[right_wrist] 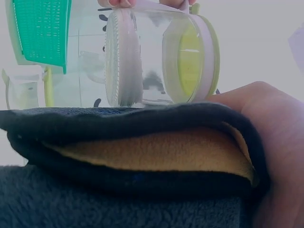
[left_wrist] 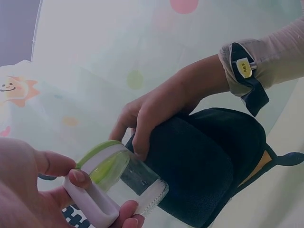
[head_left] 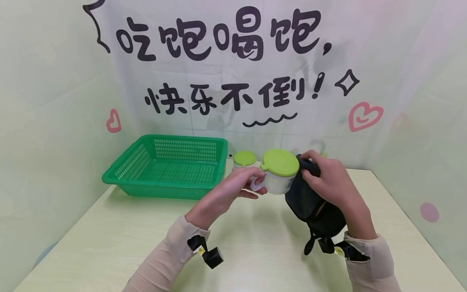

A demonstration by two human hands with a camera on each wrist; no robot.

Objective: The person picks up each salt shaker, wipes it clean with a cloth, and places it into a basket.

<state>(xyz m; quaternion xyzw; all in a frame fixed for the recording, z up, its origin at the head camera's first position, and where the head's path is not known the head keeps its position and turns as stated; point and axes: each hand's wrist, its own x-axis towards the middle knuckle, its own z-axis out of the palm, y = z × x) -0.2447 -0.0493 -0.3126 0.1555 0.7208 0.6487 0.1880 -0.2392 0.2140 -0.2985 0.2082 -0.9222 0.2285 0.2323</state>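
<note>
My left hand (head_left: 240,178) grips the white handle of a clear seasoning jar (head_left: 279,184) with a green lid (head_left: 280,161). In the right wrist view, a whitish layer lies near the jar's base and green shows inside. The jar is held above the table, slightly tilted. My right hand (head_left: 327,176) pinches the upper edge of a dark plush folded cloth (head_left: 303,198), right beside the jar. Tan lining (right_wrist: 156,151) shows between its dark edges, and a loop (head_left: 309,245) hangs below. Whether cloth and jar touch, I cannot tell.
A green perforated basket (head_left: 171,191) stands on the back left of the pale wooden table (head_left: 255,247). Behind my left hand is another green-lidded jar (head_left: 244,158), partly hidden. A printed curtain (head_left: 226,73) covers the back wall.
</note>
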